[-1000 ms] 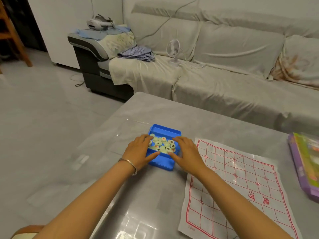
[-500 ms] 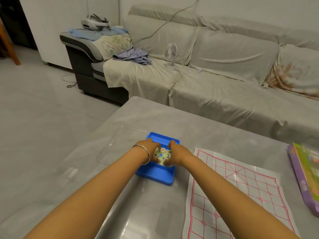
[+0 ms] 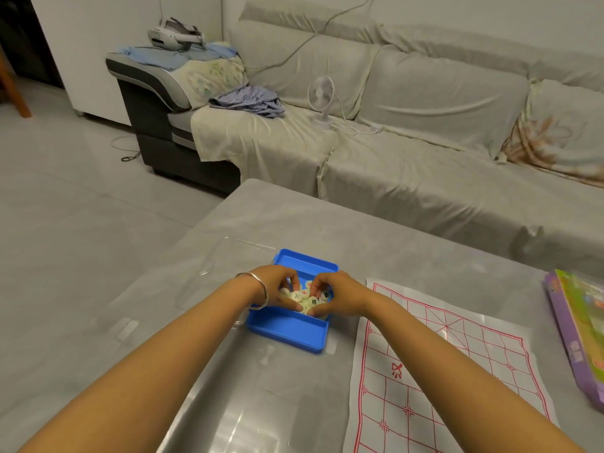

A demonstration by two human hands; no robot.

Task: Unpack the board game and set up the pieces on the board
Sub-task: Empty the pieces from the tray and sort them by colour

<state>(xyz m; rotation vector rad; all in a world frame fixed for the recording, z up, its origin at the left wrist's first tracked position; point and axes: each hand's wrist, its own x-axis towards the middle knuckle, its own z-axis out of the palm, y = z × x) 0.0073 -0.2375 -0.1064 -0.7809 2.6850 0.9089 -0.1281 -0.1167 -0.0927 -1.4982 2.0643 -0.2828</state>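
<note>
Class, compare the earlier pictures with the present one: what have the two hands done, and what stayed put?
Both the left hand and right hand drew inward over the blue tray and curled round the pieces. Tray and paper board stayed put.

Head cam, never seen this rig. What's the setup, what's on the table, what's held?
No robot: one camera worn on a person's head looks down at their bare hands. The left hand and right hand curl together round a heap of white game pieces in a blue tray on the grey table. Right of it lies a paper board with a red grid, no pieces visible on it. A clear lid lies left of the tray, a purple box at the table's right edge.
</note>
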